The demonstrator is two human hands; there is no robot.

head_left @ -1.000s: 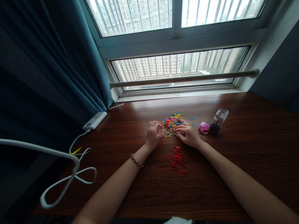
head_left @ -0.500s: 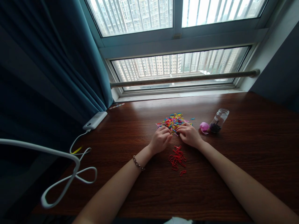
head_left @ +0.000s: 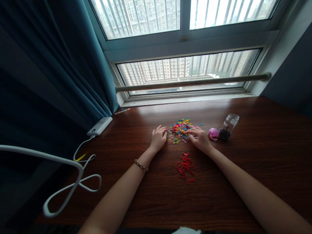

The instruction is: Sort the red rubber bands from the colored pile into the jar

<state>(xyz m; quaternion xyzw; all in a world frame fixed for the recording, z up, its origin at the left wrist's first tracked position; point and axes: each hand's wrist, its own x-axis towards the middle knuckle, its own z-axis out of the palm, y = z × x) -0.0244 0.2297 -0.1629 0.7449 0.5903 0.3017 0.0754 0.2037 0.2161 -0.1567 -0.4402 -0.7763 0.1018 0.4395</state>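
A heap of small multicoloured elastic bands point(head_left: 180, 128) lies on the brown wooden table. My left hand point(head_left: 159, 139) rests at the heap's left edge, its fingers loosely spread and nothing visible in them. On the right side of the heap is my right hand point(head_left: 199, 139), index finger stretched out onto the bands and thumb apart from it. Nearer to me, between my forearms, a separate group of red elastic bands point(head_left: 185, 165) is spread out. One red band lies a little below that group.
Right of my right hand sit a pink round object point(head_left: 213, 132) and a clear glass jar point(head_left: 228, 126) with dark contents. A white power bank point(head_left: 99, 126) with a looping white cable point(head_left: 80, 175) lies at left, beside the blue curtain point(head_left: 97, 81). A window is beyond the table.
My left hand has moved left off the front of the heap, its fingers opening and uncovering bands there. The right hand stays by the heap, with its index finger now more extended.
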